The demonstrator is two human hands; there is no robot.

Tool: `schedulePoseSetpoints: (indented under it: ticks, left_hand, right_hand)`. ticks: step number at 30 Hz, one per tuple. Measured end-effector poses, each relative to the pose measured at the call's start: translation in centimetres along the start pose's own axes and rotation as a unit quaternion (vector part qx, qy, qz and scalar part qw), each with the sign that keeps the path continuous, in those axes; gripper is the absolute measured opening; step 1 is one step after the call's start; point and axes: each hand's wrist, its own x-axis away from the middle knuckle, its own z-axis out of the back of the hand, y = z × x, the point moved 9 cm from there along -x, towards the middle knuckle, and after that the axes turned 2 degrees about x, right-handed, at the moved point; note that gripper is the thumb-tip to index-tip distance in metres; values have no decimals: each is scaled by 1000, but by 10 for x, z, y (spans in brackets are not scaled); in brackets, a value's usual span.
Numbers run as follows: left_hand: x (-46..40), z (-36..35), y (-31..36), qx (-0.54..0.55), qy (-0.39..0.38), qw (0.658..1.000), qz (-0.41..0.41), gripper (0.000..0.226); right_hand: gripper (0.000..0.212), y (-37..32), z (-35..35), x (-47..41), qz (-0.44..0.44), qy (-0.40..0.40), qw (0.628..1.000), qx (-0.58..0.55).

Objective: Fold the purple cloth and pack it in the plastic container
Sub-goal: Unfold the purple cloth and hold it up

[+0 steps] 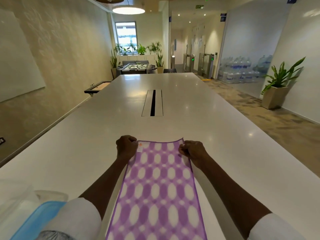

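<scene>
A purple cloth (156, 187) with a white oval pattern lies stretched out lengthwise on the white table (173, 104), running from the frame's bottom edge away from me. My left hand (126, 147) pinches its far left corner, beside a small white label. My right hand (192, 150) pinches the far right corner. Both arms run along the cloth's long sides. At the bottom left stands a clear plastic container (50, 195), partly hidden by my left sleeve, with a blue lid (37, 220) in front of it.
A cable slot (152, 103) is set into the table's middle, well beyond my hands. The table's right edge borders a carpeted walkway with a potted plant (278, 87). A foosball table (136, 67) stands past the far end.
</scene>
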Motion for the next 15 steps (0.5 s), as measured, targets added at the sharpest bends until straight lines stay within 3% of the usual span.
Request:
schedulePoseSetpoints:
  ticks: [3,5,9,11,12,15]
  left_hand:
    - [4,-23,-12,-40,-36,998,-13,44]
    - [12,-32,-16,-55,-38,997,-42,49]
    - [22,-57,-21,-118,-88,982,-118,43]
    - [24,-65,-26,-158,-119,972,-123,42]
    - [24,-68,-29,-176,-134,967,-126,42]
    - [24,-77,-34,-216,-154,946,-187,40]
  right_hand:
    - [28,-1,4,-3,96,57,974,195]
    - [17,-6,-6,5,198,57,923,326]
    - [43,6,-34,10,285,9,818,500]
    - [52,23,-43,4,276,-17,753,597]
    - [55,30,-42,0,253,-24,739,624]
    - [65,38,-33,-8,193,-32,738,646]
